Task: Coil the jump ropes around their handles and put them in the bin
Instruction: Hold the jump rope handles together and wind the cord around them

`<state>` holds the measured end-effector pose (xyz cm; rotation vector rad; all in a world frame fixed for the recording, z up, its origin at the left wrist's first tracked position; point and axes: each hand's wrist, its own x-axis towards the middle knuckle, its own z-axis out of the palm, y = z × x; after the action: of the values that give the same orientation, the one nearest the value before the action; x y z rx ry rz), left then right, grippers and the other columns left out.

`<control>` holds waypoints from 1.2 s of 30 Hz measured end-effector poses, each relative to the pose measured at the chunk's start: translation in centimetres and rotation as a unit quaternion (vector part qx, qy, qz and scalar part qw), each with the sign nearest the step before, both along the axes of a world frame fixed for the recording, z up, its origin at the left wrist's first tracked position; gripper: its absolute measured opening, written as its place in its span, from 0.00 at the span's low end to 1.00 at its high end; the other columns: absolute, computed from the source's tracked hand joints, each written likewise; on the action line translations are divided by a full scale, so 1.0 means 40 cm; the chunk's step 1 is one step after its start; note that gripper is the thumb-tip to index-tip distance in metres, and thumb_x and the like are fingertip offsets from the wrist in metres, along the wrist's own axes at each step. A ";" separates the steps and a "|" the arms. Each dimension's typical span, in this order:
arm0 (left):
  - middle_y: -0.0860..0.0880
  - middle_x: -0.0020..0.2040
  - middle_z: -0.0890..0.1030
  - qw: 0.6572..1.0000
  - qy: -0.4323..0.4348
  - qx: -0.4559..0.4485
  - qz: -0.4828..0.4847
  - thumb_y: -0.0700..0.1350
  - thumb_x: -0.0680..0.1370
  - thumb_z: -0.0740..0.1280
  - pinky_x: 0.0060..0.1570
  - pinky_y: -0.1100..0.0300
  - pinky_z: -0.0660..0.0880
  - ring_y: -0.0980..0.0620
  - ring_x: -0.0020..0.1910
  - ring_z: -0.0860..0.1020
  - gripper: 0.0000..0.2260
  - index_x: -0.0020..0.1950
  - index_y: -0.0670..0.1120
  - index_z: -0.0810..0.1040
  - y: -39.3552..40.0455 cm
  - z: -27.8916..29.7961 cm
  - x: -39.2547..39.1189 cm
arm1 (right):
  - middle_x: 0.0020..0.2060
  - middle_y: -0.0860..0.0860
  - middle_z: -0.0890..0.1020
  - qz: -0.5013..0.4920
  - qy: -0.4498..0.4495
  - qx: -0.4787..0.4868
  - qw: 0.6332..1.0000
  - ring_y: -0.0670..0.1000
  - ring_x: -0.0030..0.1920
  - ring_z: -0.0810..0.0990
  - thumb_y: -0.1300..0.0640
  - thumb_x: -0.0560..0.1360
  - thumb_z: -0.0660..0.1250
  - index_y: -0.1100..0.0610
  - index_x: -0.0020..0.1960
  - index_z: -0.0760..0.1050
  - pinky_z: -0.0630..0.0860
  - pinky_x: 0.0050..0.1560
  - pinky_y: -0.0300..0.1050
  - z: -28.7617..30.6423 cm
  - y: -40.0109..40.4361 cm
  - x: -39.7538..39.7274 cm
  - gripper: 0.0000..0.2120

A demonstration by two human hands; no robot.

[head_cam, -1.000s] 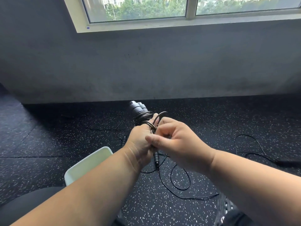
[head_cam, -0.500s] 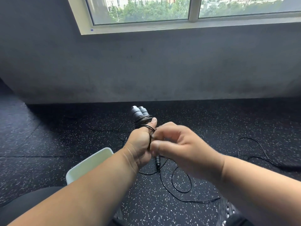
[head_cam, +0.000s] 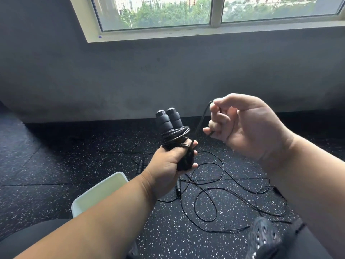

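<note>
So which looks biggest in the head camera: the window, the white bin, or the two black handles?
1. Window, widest, though cut off by the frame.
2. White bin, partly hidden by the left arm.
3. Two black handles, smallest, gripped in the left hand.

Black jump-rope handles (head_cam: pixel 169 121), black white-speckled floor (head_cam: pixel 74 165), pale green bin (head_cam: pixel 100 193)

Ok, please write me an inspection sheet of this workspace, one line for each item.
Surface: black speckled rubber floor.
Job's things: two black foam handles with black rope coiled round them; pale rectangular plastic bin.
Clutter: second black jump rope, loose on floor.
Grippers: left hand grips the handles; right hand pinches the rope end.
Cables: nothing seen.
Surroundings: grey wall, window, black perforated shoe.
</note>
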<state>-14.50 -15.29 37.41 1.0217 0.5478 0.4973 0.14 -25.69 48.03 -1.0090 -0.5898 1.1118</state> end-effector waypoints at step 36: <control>0.53 0.45 0.80 0.921 0.166 0.259 0.240 0.37 0.76 0.73 0.33 0.75 0.69 0.60 0.34 0.76 0.30 0.67 0.59 0.60 -0.094 0.023 -0.005 | 0.47 0.53 0.88 -0.157 0.050 -0.090 0.982 0.46 0.41 0.87 0.61 0.79 0.71 0.60 0.58 0.81 0.82 0.39 0.35 -0.194 0.058 -0.036 0.09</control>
<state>-14.71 -19.03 38.35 1.5001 1.0167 0.9467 -1.32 -23.38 40.26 -1.1500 -0.2403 0.9374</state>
